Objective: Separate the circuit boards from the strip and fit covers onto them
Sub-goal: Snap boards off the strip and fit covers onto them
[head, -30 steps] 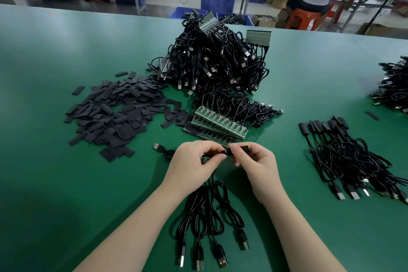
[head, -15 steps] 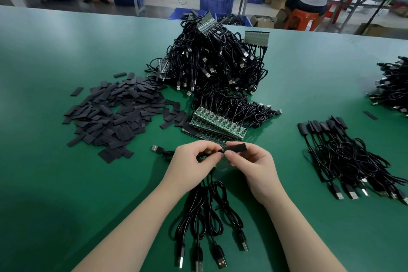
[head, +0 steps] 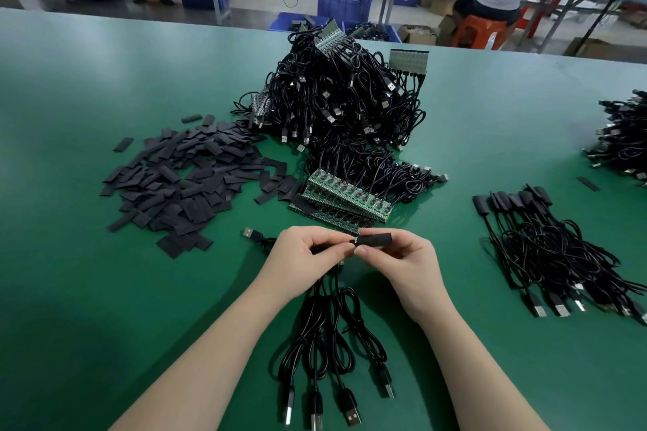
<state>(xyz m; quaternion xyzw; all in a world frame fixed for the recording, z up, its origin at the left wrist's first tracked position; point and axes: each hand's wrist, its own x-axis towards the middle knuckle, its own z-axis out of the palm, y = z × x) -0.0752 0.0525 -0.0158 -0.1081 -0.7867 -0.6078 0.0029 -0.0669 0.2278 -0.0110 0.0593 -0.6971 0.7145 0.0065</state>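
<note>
My left hand (head: 308, 250) pinches a small circuit board whose edge just shows at my fingertips. My right hand (head: 402, 255) pinches a black sleeve cover (head: 375, 240) with its mouth at that board. Black USB cables (head: 325, 343) trail from under my hands toward me. Just beyond my hands lie green circuit board strips (head: 346, 196) with cables attached. Loose black covers (head: 182, 182) are heaped to the left.
A tall tangle of cabled board strips (head: 336, 105) sits mid-table. Covered cables (head: 553, 248) are laid out at right, another cable pile (head: 623, 140) at the far right edge. A person on an orange stool (head: 479, 31) works beyond the green table (head: 87, 290).
The black cover has slid left over the board between my fingertips; both hands stay in the same spot.
</note>
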